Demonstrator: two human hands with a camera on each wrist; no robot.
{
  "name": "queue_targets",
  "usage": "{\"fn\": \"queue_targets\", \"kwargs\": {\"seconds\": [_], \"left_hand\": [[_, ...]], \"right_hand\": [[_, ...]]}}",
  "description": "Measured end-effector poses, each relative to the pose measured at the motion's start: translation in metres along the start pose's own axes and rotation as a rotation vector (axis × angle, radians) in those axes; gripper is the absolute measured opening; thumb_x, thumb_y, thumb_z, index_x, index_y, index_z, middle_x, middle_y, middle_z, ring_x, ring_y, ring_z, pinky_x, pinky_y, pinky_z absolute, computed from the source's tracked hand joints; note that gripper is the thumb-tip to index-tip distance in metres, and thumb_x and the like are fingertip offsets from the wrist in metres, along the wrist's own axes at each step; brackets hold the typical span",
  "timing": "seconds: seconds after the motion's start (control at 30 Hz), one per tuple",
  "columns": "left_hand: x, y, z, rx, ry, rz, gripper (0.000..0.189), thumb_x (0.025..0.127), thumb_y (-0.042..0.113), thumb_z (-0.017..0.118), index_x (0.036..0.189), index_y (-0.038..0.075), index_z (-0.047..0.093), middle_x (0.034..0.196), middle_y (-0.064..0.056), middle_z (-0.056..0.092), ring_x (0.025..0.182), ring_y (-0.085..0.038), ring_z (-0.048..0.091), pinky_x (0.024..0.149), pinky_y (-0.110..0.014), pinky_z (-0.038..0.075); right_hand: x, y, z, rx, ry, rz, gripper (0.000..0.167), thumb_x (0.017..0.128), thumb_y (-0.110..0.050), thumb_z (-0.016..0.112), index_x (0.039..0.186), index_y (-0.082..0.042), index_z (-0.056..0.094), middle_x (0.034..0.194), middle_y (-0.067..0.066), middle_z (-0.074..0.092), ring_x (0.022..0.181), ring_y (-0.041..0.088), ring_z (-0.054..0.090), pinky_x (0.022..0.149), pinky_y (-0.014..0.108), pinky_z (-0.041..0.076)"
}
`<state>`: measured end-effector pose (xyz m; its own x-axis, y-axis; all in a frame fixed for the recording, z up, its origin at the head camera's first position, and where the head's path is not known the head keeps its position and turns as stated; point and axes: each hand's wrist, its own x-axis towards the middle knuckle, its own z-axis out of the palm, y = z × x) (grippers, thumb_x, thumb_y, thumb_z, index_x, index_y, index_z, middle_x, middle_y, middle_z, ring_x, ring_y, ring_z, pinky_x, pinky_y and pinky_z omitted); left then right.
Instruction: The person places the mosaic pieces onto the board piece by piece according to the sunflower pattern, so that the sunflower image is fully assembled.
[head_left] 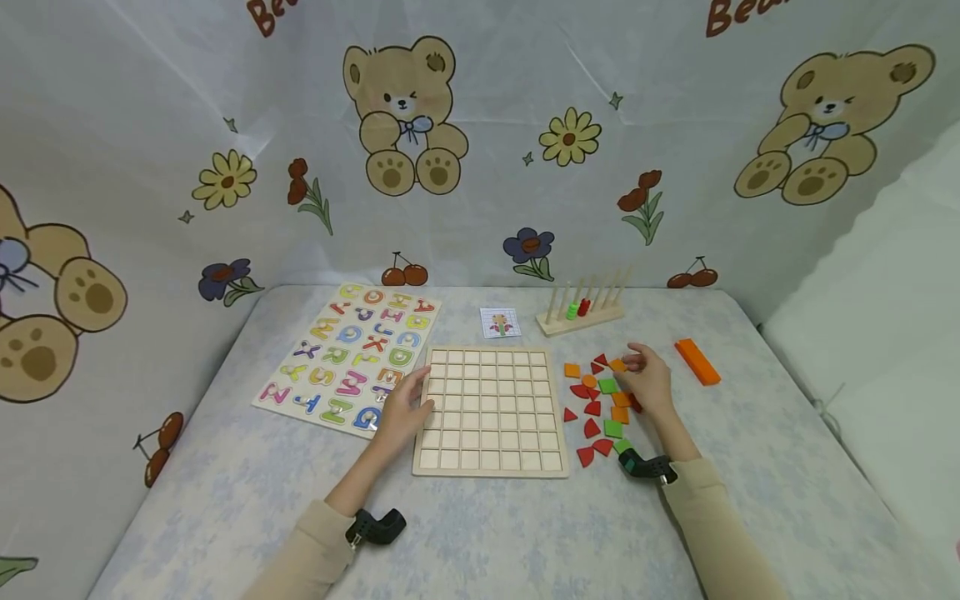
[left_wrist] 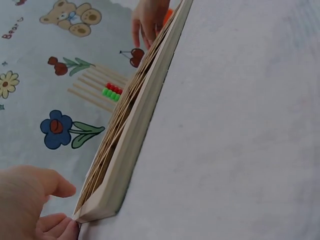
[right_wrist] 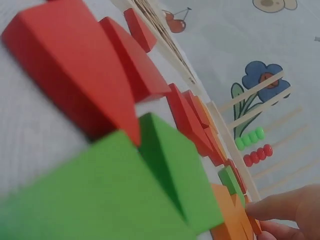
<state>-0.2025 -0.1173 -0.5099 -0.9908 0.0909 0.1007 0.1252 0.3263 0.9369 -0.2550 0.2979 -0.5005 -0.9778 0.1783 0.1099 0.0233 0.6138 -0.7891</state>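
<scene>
The right hand (head_left: 651, 383) is nearer the coloured blocks (head_left: 592, 408); its fingers sit at an orange block (head_left: 617, 365), whether pinching it I cannot tell. The board (head_left: 490, 421) lies left of them, touching the left hand's (head_left: 402, 408) loosely spread fingers.

smooth bare-wood grid tray (head_left: 489, 421), smooth matt coloured blocks (head_left: 613, 428), bare wooden peg rack (head_left: 588, 320), glossy beads (right_wrist: 261, 153), paper-like card (head_left: 500, 322), matt cloth sleeves (head_left: 303, 546)
</scene>
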Motion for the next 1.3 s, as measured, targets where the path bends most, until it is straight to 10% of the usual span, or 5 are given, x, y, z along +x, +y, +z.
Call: {"fn": "queue_targets", "kwargs": {"seconds": [0.3, 0.53, 0.77, 1.3], "left_hand": [[-0.001, -0.012, 0.003, -0.068, 0.042, 0.071, 0.058, 0.083, -0.013, 0.057, 0.14, -0.01, 0.047, 0.149, -0.028, 0.043, 0.14, -0.039, 0.043, 0.113, -0.04, 0.04], [0.0, -0.012, 0.0, -0.011, 0.036, 0.067, 0.059, 0.083, -0.012, 0.061, 0.14, -0.008, 0.048, 0.148, -0.027, 0.045, 0.139, -0.04, 0.044, 0.113, -0.041, 0.041], [-0.001, -0.012, 0.001, 0.067, 0.013, 0.035, 0.063, 0.084, -0.002, 0.066, 0.144, -0.002, 0.047, 0.148, -0.025, 0.046, 0.13, -0.043, 0.052, 0.111, -0.048, 0.043], [-0.001, -0.011, 0.002, 0.077, 0.011, 0.035, 0.064, 0.083, -0.001, 0.067, 0.144, -0.002, 0.047, 0.147, -0.024, 0.046, 0.129, -0.042, 0.053, 0.112, -0.047, 0.042]], "right_hand": [[-0.001, -0.008, 0.004, 0.045, 0.058, 0.023, 0.053, 0.088, -0.002, 0.069, 0.137, 0.006, 0.052, 0.12, 0.03, 0.065, 0.107, 0.039, 0.063, 0.073, 0.004, 0.042], [-0.008, -0.052, 0.034, 0.154, -0.098, -0.053, 0.051, 0.09, -0.002, 0.068, 0.138, 0.006, 0.051, 0.122, 0.03, 0.065, 0.11, 0.04, 0.062, 0.078, 0.007, 0.045], [-0.012, -0.094, 0.085, 0.223, -0.262, -0.18, 0.05, 0.085, 0.002, 0.071, 0.133, 0.009, 0.055, 0.114, 0.029, 0.068, 0.104, 0.04, 0.064, 0.09, 0.038, 0.055], [-0.007, -0.119, 0.133, 0.171, -0.452, -0.303, 0.05, 0.08, 0.01, 0.071, 0.128, 0.011, 0.058, 0.109, 0.026, 0.07, 0.1, 0.037, 0.064, 0.086, 0.04, 0.055]]}}
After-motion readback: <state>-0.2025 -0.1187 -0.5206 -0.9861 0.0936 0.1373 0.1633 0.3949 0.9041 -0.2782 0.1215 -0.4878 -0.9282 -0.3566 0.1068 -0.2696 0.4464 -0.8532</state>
